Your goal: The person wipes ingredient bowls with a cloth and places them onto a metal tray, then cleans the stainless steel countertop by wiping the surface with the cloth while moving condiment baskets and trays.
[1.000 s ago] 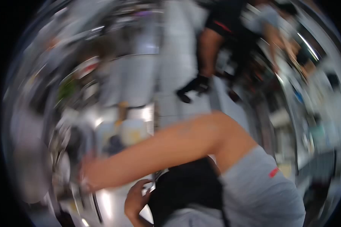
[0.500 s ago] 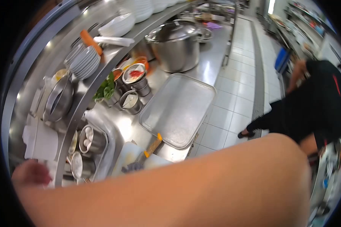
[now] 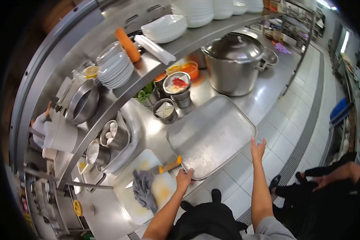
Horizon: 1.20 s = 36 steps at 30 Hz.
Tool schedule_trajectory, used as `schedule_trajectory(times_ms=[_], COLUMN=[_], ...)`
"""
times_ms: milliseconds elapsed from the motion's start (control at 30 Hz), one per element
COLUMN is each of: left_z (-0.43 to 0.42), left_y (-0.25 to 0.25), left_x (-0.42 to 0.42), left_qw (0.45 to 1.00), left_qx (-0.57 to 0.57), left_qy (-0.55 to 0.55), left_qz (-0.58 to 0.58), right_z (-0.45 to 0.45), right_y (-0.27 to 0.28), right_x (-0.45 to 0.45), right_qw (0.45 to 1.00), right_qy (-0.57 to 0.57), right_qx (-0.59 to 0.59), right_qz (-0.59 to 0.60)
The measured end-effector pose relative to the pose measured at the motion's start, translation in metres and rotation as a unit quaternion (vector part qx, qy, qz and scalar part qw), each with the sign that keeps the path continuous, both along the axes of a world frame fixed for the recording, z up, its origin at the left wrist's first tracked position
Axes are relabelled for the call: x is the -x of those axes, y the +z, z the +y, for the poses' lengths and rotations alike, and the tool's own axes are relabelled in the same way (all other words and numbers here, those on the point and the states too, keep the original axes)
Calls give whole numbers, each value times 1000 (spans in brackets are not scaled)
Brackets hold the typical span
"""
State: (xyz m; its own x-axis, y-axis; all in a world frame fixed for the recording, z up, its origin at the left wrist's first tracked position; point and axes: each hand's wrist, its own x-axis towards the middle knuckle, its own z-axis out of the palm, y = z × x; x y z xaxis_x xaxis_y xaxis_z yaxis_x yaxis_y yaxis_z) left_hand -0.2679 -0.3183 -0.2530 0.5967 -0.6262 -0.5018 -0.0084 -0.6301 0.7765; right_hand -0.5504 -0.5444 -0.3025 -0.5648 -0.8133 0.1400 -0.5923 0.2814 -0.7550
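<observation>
A worn rectangular metal tray (image 3: 214, 138) lies on the steel counter. At its near corner, my left hand (image 3: 184, 179) is closed on the rim, thumb along the edge. My right hand (image 3: 258, 149) is held just off the tray's right edge, fingers apart and holding nothing. Left of the tray, a white cutting board (image 3: 164, 192) bears a crumpled grey cloth (image 3: 145, 190). Partly under that cloth is a knife with a yellow-and-brown handle (image 3: 170, 164); some of its blade is hidden.
Behind the tray stand a large lidded pot (image 3: 234, 72) and several small metal containers of ingredients (image 3: 177, 85). Eggs (image 3: 111, 132) sit in a metal pot to the left. A shelf (image 3: 148, 74) with stacked white dishes overhangs the counter. A person in black (image 3: 328, 188) stands close on the right.
The arm that crossed the foreground has swung away. Both my hands are now at the tray, the left on its near corner. The view has turned, and the person in black appears lower right.
</observation>
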Motion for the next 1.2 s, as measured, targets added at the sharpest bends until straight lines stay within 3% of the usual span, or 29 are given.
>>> schedule_trajectory(times_ms=[33, 67, 167, 233, 300, 367, 433, 500, 533, 567, 633, 700, 767, 867, 933, 967, 1033, 1100, 1167, 1200], left_z=[-7, -9, -12, -14, -19, -23, -19, -3, 16, 35, 68, 121, 172, 253, 313, 346, 419, 500, 591, 635], left_y=[-7, -35, -51, -65, -27, -7, 24, -3, -5, -3, 11, 31, 45, 62, 61, 63, 67, 65, 59, 49], left_x=[0, -3, 7, 28, 43, 49, 49, 52, 45, 41, 29, 14, 1, -27, -45, -56, -79, -97, -116, -124], left_qw=[999, 984, 995, 989, 966, 960, 972, 967, 968, 968, 967, 965, 951, 961, 959, 957, 933, 917, 920, 894], left_qx=[-20, -26, 44, 151, 206, 196, 138, 246, 248, 245, 241, 252, 288, 266, 262, 269, 260, 256, 159, 187], left_qy=[-15, -20, -44, 7, 14, -2, -22, -46, -14, -33, -54, -45, 28, 49, 97, 100, 215, 293, 359, 408], left_qz=[-47, -174, -84, -9, 156, 198, 186, 40, 23, 41, 57, 57, 111, 57, 53, 52, 125, 93, -6, -10], right_z=[-5, -12, -52, -64, -65, -60, -53, -37, 2, 12, 61, 73, 95, 123, 142, 161, 225, 302, 371, 412], right_y=[18, 30, -31, -38, -37, -41, -46, -46, 6, -3, 34, 29, 50, 104, 105, 108, 128, 144, 126, 113], right_x=[3, 4, 28, 45, 63, 95, 129, 146, 123, 130, 117, 117, 106, 38, 6, -14, -72, -133, -192, -222], right_qw=[970, 880, 848, 846, 829, 803, 784, 740, 740, 718, 732, 724, 722, 747, 799, 799, 810, 782, 732, 716], right_qy=[51, 100, 200, 217, 194, 226, 284, 280, 274, 302, 325, 369, 409, 400, 479, 484, 538, 613, 672, 693], right_qx=[-65, -135, -177, -169, -142, -104, -105, -117, -111, -110, -121, -121, -123, -102, -167, -163, -139, -104, -113, -83], right_qz=[-231, -444, -457, -457, -504, -542, -542, -601, -605, -617, -586, -570, -544, -520, -322, -318, -188, -47, 9, 14])
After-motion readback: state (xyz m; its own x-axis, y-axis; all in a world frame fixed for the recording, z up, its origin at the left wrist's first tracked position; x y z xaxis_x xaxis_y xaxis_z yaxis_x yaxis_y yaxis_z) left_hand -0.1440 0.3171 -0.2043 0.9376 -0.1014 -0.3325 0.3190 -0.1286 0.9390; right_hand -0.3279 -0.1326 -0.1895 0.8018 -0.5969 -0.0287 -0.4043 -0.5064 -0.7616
